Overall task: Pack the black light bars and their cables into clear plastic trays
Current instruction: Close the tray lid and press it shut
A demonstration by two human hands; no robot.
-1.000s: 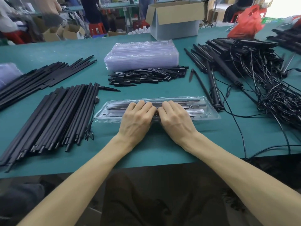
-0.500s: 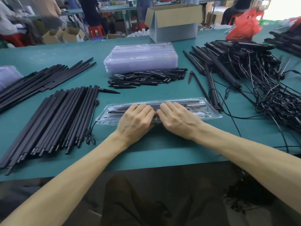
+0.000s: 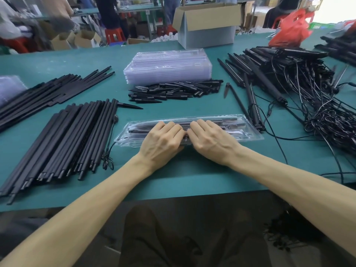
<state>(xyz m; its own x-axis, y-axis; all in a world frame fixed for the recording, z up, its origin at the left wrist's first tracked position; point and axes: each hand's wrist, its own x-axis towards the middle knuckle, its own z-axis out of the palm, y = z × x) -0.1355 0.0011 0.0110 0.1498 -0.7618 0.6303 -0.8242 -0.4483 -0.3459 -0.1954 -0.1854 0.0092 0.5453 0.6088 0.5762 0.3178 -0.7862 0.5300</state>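
Gripping clear tray (image 3: 250, 132) near edge, mid-length: left hand (image 3: 163, 138), right hand (image 3: 210, 137), fingers (image 3: 173, 126) curled over top. Thin, light, flexible, slippery shell; likely buckles. Support along rim, not ends.

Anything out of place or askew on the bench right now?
One stray spike lies beside the rod bundle, a second spike right of the spike pile. The cables at right are tangled. The clear tray looks undamaged.
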